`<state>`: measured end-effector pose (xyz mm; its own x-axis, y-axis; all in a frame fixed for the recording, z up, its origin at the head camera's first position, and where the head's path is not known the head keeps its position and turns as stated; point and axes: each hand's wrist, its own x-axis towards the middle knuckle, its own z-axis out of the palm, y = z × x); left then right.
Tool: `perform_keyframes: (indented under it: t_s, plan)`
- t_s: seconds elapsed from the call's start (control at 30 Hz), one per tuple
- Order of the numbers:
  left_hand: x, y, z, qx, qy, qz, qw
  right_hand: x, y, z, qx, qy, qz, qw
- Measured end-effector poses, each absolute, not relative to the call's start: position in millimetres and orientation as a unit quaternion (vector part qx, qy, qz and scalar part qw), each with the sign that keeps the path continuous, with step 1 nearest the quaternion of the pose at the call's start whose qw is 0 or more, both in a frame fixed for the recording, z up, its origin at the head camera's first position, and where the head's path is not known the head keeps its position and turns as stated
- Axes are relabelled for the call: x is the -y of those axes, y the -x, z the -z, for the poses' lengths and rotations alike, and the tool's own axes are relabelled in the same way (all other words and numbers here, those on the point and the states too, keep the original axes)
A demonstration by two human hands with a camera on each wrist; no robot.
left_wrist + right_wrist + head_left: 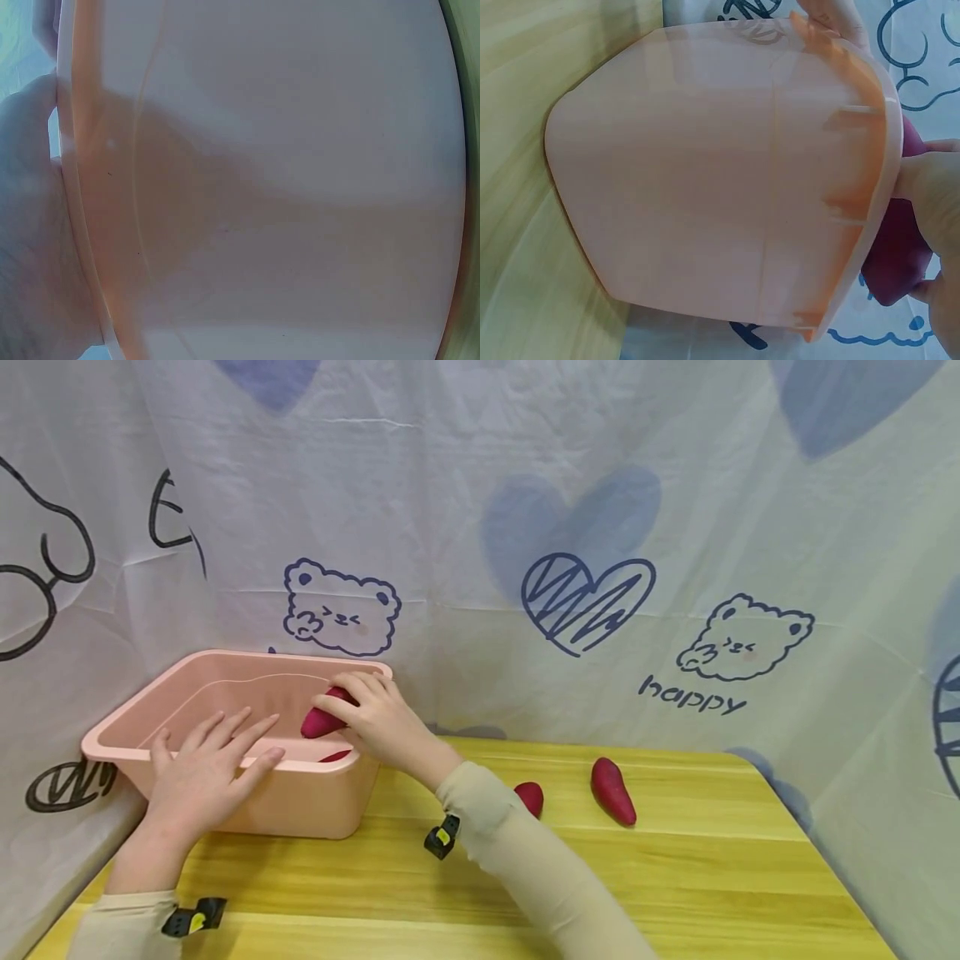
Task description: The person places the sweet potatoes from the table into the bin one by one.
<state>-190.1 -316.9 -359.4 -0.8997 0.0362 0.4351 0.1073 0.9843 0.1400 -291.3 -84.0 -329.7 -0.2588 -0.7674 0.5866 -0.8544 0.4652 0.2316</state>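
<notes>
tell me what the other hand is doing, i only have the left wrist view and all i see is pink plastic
Observer: The right hand holds a dark red sweet potato over the pink tub.
Operator: anything already in the tub
Observer: A bit of red shows inside by the near rim; I cannot tell what it is.
Operator: any more outside it
Observer: Two more sweet potatoes lie on the yellow table, one in full view, the other partly behind the right sleeve.
</notes>
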Motion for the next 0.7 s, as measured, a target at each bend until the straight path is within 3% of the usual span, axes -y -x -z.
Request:
perform_keyframes:
  t_s: [0.7]
  plan:
    - [317.1,191.1,360.7,0.972,0.034,0.077,0.221,92.6,295.6,332.8,0.781,-0.536,-0.110,0.301]
